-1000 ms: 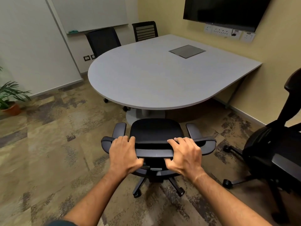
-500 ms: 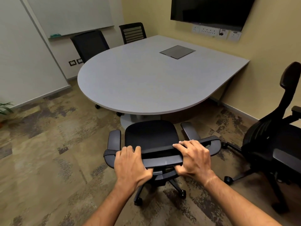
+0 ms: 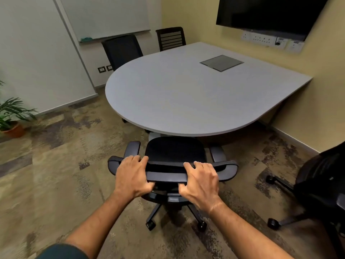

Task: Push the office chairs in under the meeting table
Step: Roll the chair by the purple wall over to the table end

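Note:
A black office chair (image 3: 175,152) stands just in front of me, its seat front at the rounded edge of the grey meeting table (image 3: 186,101). My left hand (image 3: 131,176) and my right hand (image 3: 200,181) both grip the top of its backrest, fingers curled over the bar. A second black chair (image 3: 321,186) stands out on the floor at the right, away from the table. Two more dark chairs, one (image 3: 121,50) and another (image 3: 170,38), sit at the table's far side.
A potted plant (image 3: 11,118) stands at the left by the white wall. A dark screen (image 3: 268,14) and wall sockets (image 3: 270,41) hang over the table's right side. A grey hatch (image 3: 221,63) is set in the tabletop. Patterned carpet lies to my left.
The chair has straightened from a slight twist and sits squarer to the table, its seat front nearer the edge. Both hands keep their grip on the backrest.

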`<action>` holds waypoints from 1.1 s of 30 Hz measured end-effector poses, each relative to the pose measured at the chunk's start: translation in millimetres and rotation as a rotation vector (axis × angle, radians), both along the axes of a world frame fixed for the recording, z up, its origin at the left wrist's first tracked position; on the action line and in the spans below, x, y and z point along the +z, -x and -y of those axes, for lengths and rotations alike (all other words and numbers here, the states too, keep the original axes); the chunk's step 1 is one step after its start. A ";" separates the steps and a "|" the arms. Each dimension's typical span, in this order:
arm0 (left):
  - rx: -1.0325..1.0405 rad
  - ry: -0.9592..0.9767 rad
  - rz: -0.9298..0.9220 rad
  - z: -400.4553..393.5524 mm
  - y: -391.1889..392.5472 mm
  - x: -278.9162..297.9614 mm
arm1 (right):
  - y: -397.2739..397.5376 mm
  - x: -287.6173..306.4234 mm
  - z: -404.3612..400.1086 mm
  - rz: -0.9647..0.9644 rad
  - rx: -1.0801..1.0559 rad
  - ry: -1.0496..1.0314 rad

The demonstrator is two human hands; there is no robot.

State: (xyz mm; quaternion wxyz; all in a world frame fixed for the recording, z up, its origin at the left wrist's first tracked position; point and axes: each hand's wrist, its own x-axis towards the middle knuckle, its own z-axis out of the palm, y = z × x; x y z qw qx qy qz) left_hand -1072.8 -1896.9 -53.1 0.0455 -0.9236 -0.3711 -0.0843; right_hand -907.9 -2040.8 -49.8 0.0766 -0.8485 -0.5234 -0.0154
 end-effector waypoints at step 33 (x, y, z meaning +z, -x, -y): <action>-0.010 -0.012 0.016 -45.3 -13.5 0.9 | -22.7 -1.3 -45.6 0.059 0.009 0.037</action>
